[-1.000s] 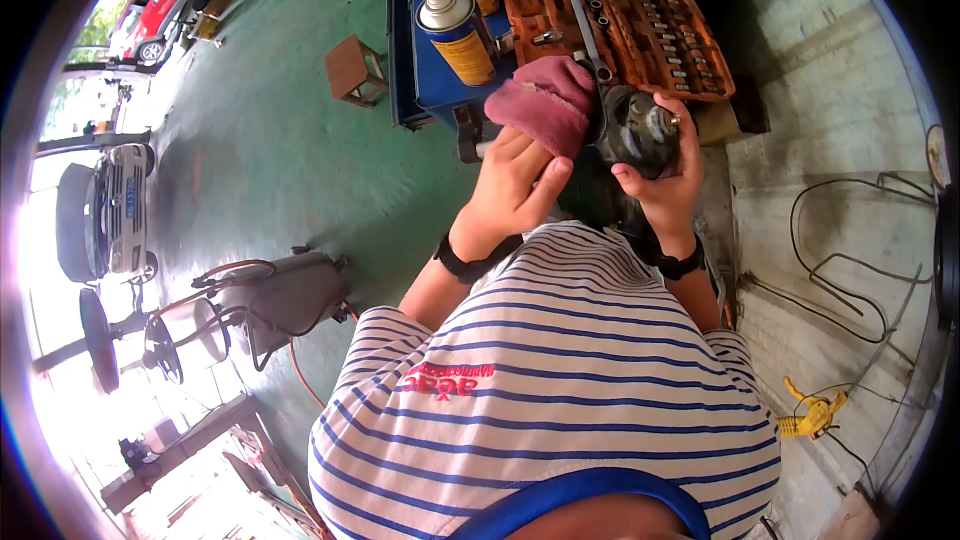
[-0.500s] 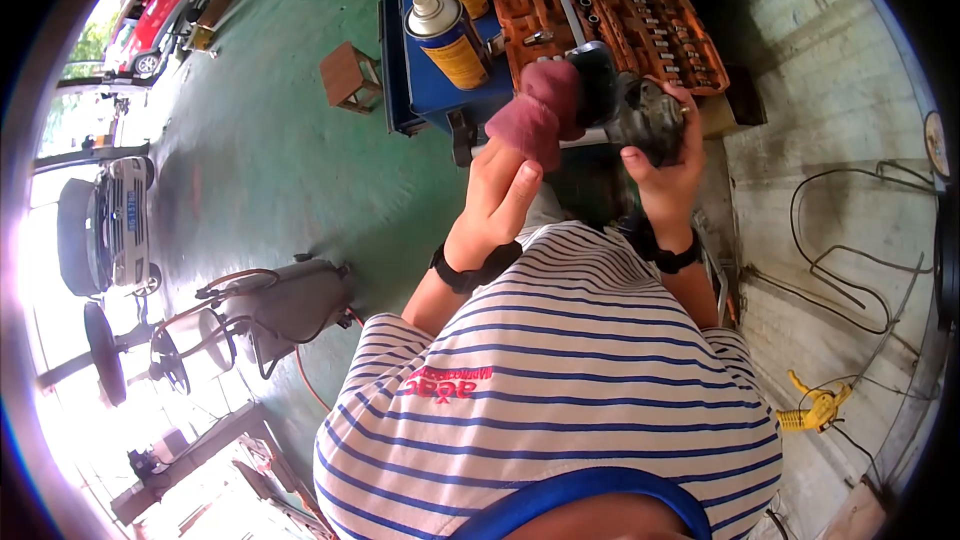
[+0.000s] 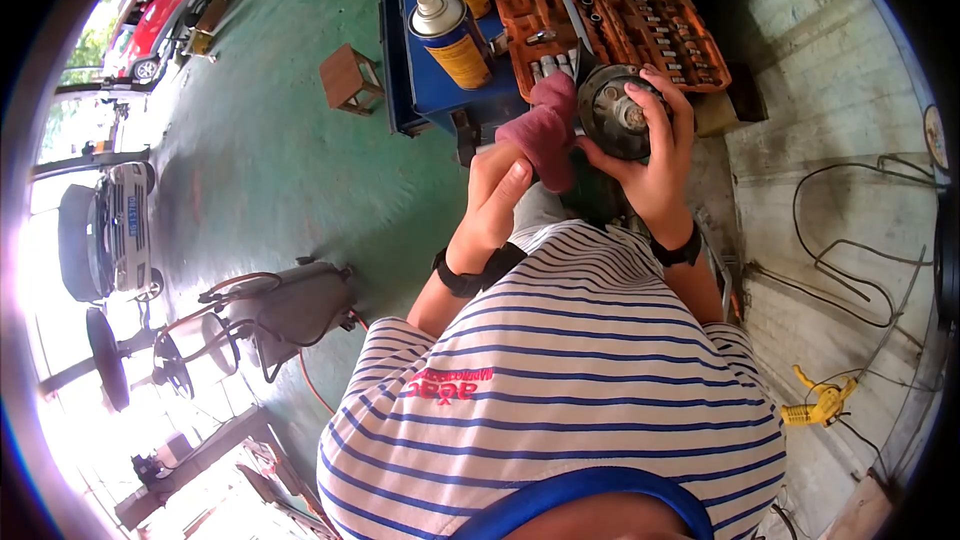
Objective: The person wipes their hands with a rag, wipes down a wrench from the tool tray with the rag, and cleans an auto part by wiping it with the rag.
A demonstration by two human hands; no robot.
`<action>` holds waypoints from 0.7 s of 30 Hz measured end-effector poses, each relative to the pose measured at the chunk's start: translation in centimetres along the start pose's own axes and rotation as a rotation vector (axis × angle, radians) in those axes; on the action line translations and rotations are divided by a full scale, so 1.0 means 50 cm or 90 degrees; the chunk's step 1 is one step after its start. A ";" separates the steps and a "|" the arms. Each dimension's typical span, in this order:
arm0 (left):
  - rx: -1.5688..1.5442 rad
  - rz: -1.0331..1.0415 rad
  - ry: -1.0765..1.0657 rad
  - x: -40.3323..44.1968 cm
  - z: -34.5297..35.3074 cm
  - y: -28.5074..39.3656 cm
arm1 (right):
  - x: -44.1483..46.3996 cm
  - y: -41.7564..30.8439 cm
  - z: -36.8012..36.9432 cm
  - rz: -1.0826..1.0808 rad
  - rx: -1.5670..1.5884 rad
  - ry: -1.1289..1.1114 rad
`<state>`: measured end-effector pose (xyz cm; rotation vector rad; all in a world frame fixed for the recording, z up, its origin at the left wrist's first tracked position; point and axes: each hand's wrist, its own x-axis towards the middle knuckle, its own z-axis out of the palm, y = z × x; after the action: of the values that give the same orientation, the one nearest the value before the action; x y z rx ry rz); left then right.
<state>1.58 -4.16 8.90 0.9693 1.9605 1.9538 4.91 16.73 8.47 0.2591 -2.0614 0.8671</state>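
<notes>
A dark red cloth [image 3: 547, 130] is bunched in my left hand [image 3: 496, 202], whose fingers are closed round it. The cloth touches the left side of a round, dark metal part [image 3: 608, 108]. This part has a disc-shaped face with a raised, worn centre, which is turned up toward me. My right hand [image 3: 657, 160] grips it from the right, thumb at the lower edge and fingers over the face. The underside is hidden, and I cannot make out its exact kind.
Behind the part, an orange socket set case [image 3: 655, 15] lies open with a wrench [image 3: 570, 10] in it. Two spray cans [image 3: 455, 45] stand on the blue cart [image 3: 430, 90]. A wooden stool [image 3: 350, 77] is on the green floor; a wall [image 3: 800, 90] rises at right.
The metal part has been turned so its disc face shows, and my right hand has shifted its grip. The cloth has moved slightly down, staying against the part's left side.
</notes>
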 end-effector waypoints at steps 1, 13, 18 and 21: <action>0.001 0.001 -0.001 -0.002 0.000 0.001 | 0.000 -0.001 0.001 0.005 -0.014 -0.006; 0.420 0.232 0.092 0.007 0.006 0.000 | 0.005 -0.014 0.022 -0.174 0.051 -0.060; 0.447 0.297 0.112 -0.013 0.001 0.003 | 0.000 -0.004 0.011 -0.323 -0.065 -0.053; 0.464 0.280 0.123 -0.030 0.004 0.006 | -0.001 0.003 0.006 -0.378 -0.079 -0.025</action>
<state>2.91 -4.88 8.74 1.5299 2.8637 1.5440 4.66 16.63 8.24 0.7756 -1.9019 0.3701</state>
